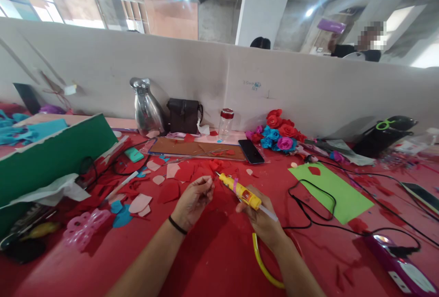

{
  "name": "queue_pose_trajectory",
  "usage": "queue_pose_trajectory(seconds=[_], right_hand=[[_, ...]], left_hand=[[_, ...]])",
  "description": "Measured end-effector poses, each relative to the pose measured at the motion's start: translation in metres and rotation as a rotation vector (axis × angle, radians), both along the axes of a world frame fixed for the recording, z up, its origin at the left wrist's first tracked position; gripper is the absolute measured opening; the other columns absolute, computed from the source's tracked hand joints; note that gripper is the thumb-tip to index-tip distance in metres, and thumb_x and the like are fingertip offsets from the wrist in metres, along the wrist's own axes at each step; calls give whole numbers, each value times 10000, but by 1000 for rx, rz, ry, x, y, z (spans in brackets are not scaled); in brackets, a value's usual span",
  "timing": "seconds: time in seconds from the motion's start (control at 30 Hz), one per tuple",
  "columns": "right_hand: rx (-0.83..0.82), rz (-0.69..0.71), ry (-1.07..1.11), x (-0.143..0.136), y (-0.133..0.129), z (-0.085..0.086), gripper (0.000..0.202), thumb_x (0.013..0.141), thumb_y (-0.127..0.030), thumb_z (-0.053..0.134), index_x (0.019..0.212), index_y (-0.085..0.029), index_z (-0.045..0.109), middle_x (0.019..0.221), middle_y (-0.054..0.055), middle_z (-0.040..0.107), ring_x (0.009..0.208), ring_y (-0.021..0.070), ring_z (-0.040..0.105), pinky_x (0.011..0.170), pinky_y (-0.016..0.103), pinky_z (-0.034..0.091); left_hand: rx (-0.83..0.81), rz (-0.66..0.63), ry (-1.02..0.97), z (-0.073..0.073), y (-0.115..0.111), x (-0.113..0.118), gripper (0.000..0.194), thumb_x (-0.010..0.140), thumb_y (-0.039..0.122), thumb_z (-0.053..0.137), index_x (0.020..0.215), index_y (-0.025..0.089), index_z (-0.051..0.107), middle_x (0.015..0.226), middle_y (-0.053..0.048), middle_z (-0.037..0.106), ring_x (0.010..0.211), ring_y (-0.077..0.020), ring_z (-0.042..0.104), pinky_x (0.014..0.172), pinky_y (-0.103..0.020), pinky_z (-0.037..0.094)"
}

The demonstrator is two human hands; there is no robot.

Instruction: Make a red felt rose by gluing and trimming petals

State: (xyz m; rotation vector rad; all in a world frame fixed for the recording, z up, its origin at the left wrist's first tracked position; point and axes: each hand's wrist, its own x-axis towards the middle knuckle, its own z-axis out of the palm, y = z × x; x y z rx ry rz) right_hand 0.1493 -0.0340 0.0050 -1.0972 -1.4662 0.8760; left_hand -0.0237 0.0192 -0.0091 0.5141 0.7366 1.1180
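My right hand [262,214] is wrapped round a yellow glue gun [245,192], with a clear glue stick poking out of its back end. The gun's tip points up and left, close to the fingertips of my left hand [195,198]. Those fingers are pinched together, and what they hold, if anything, is too small or hidden to make out. Just beyond the fingertips is a red paper flower [216,165]; whether my hand touches it, I cannot tell. Red petals [169,192] and pink petals [140,203] lie scattered to the left on the red table [209,260].
Finished paper flowers [283,135] sit at the back beside a phone [251,151]. A glass jar [225,123], dark bag [184,115] and metal jug [147,107] line the partition. Black cables cross a green sheet [331,192] toward a power strip [399,260]. A green board [55,164] stands left.
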Motion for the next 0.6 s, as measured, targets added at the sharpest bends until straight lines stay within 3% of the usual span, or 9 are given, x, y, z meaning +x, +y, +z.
queue_pose_trajectory(seconds=[0.4,0.6], right_hand=[[38,0,-116,3,-1,4,318,797,-471,565,620,-217,494,626,-10,470,554,138,462,506,231,444],[36,91,-140,3,-2,4,324,796,-485,568,623,-228,474,659,-13,432,556,138,456,468,229,426]], left_hand=[[-19,3,-25,0,0,-1,149,657,67,705,684,133,574,576,33,494,451,-40,423,442,-150,354],[11,-11,-27,3,-2,-2,139,659,102,704,694,137,573,568,45,472,446,-38,420,433,-149,340]])
